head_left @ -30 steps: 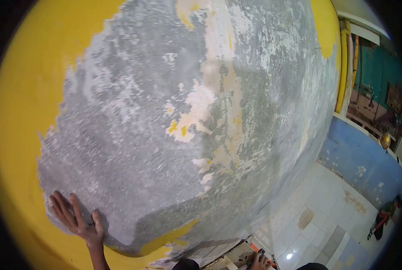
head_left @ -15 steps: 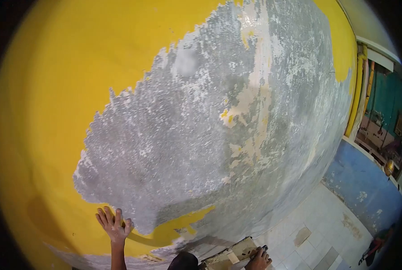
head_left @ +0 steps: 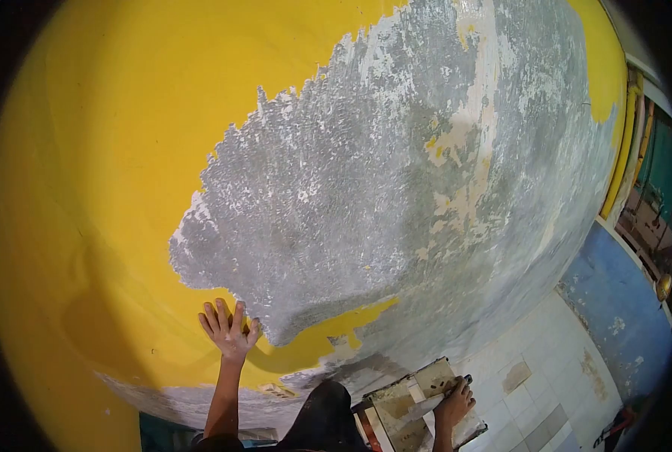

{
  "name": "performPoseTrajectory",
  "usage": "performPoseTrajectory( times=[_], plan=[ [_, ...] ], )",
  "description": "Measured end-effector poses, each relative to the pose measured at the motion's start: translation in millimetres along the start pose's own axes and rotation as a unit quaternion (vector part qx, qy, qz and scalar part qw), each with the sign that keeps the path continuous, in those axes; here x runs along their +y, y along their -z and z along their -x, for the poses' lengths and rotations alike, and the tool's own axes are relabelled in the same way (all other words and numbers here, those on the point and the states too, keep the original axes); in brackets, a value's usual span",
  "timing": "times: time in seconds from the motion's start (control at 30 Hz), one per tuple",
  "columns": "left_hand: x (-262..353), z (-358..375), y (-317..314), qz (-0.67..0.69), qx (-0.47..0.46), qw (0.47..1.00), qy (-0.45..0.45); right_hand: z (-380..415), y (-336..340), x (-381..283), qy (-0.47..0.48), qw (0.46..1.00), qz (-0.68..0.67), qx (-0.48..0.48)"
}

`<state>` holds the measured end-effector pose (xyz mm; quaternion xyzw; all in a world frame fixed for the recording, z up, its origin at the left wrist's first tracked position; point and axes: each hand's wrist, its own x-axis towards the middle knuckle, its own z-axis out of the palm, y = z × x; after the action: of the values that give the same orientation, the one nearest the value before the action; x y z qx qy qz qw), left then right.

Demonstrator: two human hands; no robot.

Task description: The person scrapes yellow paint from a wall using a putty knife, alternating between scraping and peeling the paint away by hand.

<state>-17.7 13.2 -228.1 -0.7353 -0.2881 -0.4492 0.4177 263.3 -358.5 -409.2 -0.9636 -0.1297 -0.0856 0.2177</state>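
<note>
The left hand [head_left: 232,337] is spread open against the yellow wall [head_left: 140,166], with its fingers just beside the lower edge of a bare grey patch [head_left: 298,196]. By the right hand [head_left: 454,407], a flat-bladed tool [head_left: 425,407] is gripped over a worn stand [head_left: 396,410]; whether the stand is touched by the blade cannot be told. The wall is stretched across most of the view, its paint broken along a ragged border, and the patch is mottled with white and crossed by a pale strip [head_left: 483,90]. A tongue of yellow is left below it, and a shadow is cast on the paint at the left. To the right, light floor tiles [head_left: 505,354] are bounded by a scuffed blue low wall [head_left: 607,279], above which a yellow pipe [head_left: 620,169] and a green surface [head_left: 663,177] are seen. Part of the stand and of the wall's foot is blocked by a dark-clothed knee [head_left: 324,414].
</note>
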Motion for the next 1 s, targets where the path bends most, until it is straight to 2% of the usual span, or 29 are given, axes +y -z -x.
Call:
performPoseTrajectory(
  times=[0.23,0.3,0.33,0.37,0.4,0.43,0.47,0.5,0.53,0.63,0.77,0.83,0.97,1.0],
  plan=[
    [2.5,3.0,-0.7,-0.006,0.002,1.000,0.018,0.9,6.9,-6.8,0.003,1.000,0.009,0.005],
    [2.9,7.3,-2.3,0.009,0.019,0.998,0.059,0.6,6.2,-9.6,-0.012,1.000,0.019,-0.017],
    [3.7,5.7,0.8,0.004,0.011,0.997,0.073,3.8,-7.0,-1.9,0.000,0.997,0.070,0.017],
    [4.8,9.3,-0.2,0.002,0.015,0.996,0.085,3.1,-1.0,-7.0,0.003,0.998,0.065,0.012],
    [3.1,9.4,-2.8,0.001,0.022,0.995,0.095,-1.9,-3.3,-2.3,-0.039,0.996,0.014,-0.076],
    [1.1,7.1,-2.4,-0.022,0.028,0.995,0.094,0.4,2.2,-8.3,-0.016,0.998,0.044,-0.029],
    [2.4,7.4,-2.0,-0.010,0.031,0.994,0.106,1.5,16.9,-21.8,-0.066,0.994,0.054,-0.065],
    [3.8,7.6,-1.9,0.007,0.035,0.993,0.117,4.4,16.7,-7.7,0.027,0.995,0.093,-0.032],
    [5.7,8.5,-1.0,-0.002,0.042,0.993,0.111,4.7,4.6,1.8,0.046,0.993,0.110,-0.010],
    [1.7,4.7,-1.3,0.021,0.036,0.991,0.125,5.4,5.6,-0.9,0.025,0.994,0.108,-0.006],
    [4.5,17.1,-4.8,0.021,0.016,0.990,0.139,5.9,-27.5,11.0,0.035,0.988,0.149,0.021],
    [6.7,21.9,-6.9,0.022,0.037,0.988,0.148,2.3,-47.6,30.8,0.016,0.996,0.086,0.018],
    [4.6,23.6,-9.8,0.019,0.036,0.988,0.146,5.0,-6.2,-4.4,-0.011,0.996,0.087,-0.034],
    [3.3,22.7,-9.8,0.019,0.034,0.988,0.147,5.9,-10.2,-3.0,-0.001,0.996,0.090,-0.019]
  ],
)
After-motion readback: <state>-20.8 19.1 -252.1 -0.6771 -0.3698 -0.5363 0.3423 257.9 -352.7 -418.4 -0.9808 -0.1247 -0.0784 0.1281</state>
